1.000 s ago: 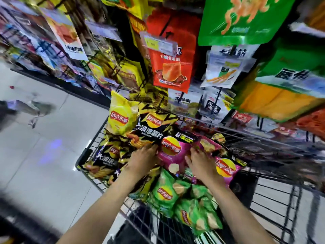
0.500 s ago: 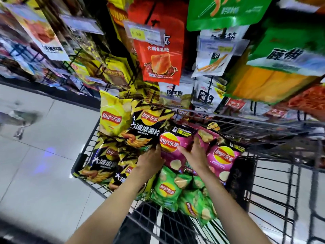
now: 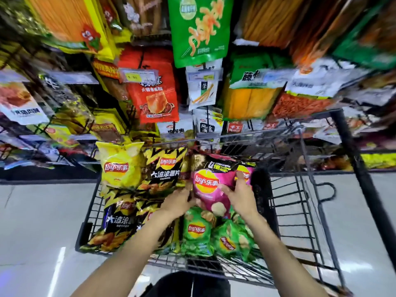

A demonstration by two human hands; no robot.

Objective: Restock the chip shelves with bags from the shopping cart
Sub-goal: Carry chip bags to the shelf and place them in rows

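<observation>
Gripping the pink bag (image 3: 211,185) from both sides, the left hand (image 3: 179,202) is curled round its 9 o'clock edge and the right hand (image 3: 241,195) round its 3 o'clock edge, fingers clamped on the film. The bag is held upright in the cart (image 3: 300,202), above the green bags (image 3: 198,231) at 6 o'clock. A hard squeeze could crush the chips. A second pink bag (image 3: 246,171), touching at 2 o'clock, could be dragged out and dropped.
</observation>
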